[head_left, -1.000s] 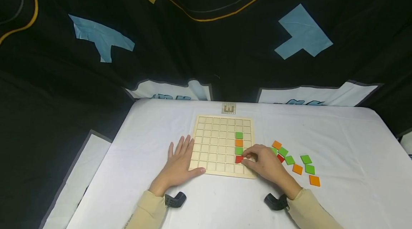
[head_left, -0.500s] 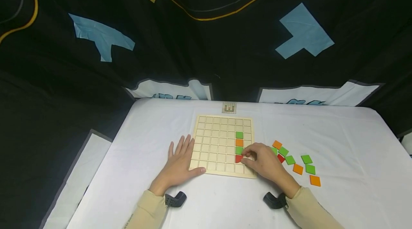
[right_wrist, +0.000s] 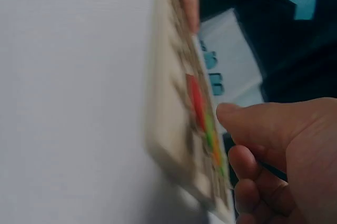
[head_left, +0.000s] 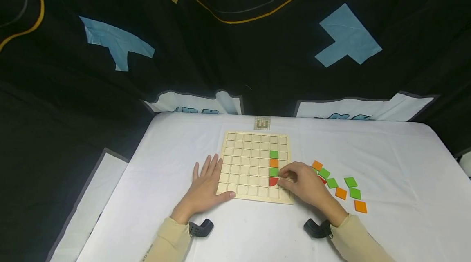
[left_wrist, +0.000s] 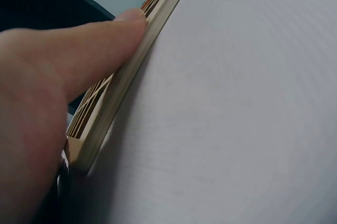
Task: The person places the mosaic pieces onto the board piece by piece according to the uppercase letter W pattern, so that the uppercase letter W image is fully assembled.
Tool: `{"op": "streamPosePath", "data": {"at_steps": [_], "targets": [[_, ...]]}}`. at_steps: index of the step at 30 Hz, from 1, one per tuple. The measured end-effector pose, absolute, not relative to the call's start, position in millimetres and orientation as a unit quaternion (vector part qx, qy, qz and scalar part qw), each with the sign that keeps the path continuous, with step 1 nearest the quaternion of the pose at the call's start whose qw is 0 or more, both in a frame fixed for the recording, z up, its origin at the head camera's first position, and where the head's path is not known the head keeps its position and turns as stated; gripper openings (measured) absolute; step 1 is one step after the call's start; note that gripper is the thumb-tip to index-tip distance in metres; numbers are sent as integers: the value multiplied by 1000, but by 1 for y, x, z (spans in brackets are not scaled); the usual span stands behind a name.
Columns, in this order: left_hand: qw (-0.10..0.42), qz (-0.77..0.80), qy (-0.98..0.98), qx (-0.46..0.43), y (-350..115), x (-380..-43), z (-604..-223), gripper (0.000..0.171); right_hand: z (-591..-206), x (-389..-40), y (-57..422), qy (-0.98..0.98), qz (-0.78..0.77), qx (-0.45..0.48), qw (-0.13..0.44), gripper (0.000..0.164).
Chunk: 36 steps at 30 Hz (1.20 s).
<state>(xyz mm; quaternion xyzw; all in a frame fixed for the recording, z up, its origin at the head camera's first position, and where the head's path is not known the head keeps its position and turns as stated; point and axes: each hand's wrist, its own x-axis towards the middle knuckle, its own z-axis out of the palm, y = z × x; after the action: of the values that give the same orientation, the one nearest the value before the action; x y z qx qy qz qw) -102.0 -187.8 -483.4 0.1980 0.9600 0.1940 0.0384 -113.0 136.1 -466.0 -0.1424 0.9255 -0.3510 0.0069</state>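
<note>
A wooden grid board lies on the white table. In one column near its right side sit a green tile, an orange tile, another green tile and a red tile with a rounded corner. My left hand lies spread at the board's left edge, its thumb over the front rim in the left wrist view. Just right of the red tile is my right hand, over the board's right edge. Its thumb and bent fingers hold nothing visible, and a gap separates them from the red tile.
Several loose green, orange and red tiles, among them an orange tile, lie right of the board. A small pattern card is behind the board. A black curtain hangs beyond the table.
My right hand has let go of the red tile and drawn back slightly to the right, so more of the tile shows. My left hand has stayed in place.
</note>
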Motion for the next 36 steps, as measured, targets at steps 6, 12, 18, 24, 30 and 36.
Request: {"op": "streamPosePath", "data": {"at_steps": [6, 12, 18, 24, 30, 36], "targets": [[44, 186, 962, 193, -187, -102, -486, 113, -452, -107, 161, 918, -373, -136, -11, 20], [44, 186, 962, 193, -187, -102, -485, 112, -444, -97, 189, 918, -375, -122, -39, 20], [43, 188, 962, 193, -187, -103, -485, 112, -444, -90, 212, 919, -378, -106, -47, 19], [41, 189, 962, 195, -187, -103, -485, 112, -450, -84, 230, 923, -370, -88, -57, 21], [40, 187, 962, 195, -188, -102, -484, 112, -459, -81, 244, 918, -379, -91, -72, 26], [45, 186, 962, 193, -188, -102, -483, 112, -464, -81, 257, 921, -376, -81, -63, 31]]}}
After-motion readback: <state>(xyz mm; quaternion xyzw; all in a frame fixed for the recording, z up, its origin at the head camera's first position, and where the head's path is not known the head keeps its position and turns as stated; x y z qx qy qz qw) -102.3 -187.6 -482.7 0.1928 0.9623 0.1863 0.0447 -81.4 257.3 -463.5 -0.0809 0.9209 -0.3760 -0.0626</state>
